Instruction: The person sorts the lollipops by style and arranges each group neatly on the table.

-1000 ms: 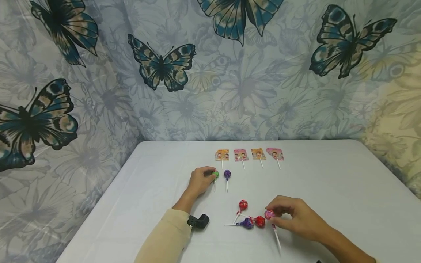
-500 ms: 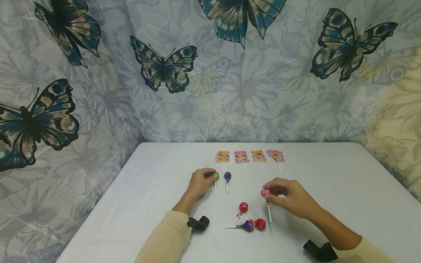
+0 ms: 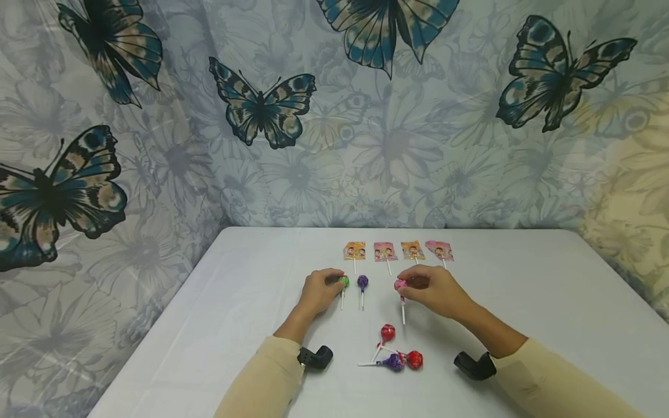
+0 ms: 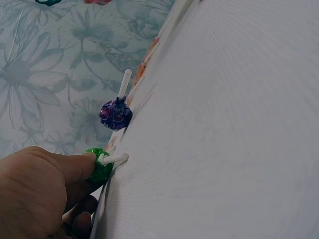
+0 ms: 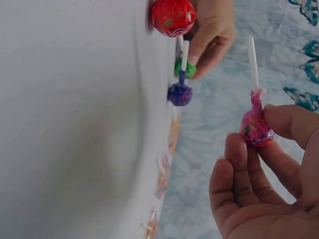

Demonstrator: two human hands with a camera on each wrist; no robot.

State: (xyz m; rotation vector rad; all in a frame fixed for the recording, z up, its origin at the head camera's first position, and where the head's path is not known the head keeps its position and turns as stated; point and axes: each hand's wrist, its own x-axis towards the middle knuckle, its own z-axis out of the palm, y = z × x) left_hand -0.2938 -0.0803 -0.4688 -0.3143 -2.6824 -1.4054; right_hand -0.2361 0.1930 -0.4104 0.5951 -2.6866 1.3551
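Observation:
My left hand [image 3: 334, 284] rests on the white table [image 3: 522, 290] and pinches the head of a green lollipop [image 3: 343, 281], seen close up in the left wrist view as the green lollipop [image 4: 101, 168]. Just right of it lies a purple lollipop [image 3: 362, 283]. My right hand [image 3: 409, 284] pinches a pink-wrapped lollipop [image 3: 399, 284] by its head, stick pointing toward me, to the right of the purple one. In the right wrist view the pink lollipop [image 5: 255, 130] sits between thumb and fingertips [image 5: 237, 149].
A row of several flat, picture-wrapped lollipops [image 3: 385, 252] lies behind the hands. Nearer me a red lollipop [image 3: 387, 332], a purple one [image 3: 394, 361] and another red one [image 3: 414, 359] lie crossed together. A butterfly-print cloth [image 3: 261, 110] hangs behind the table.
My right hand has carried the pink lollipop from beside the near cluster away from me and leftward, up next to the purple lollipop. The left hand has stayed on the green one.

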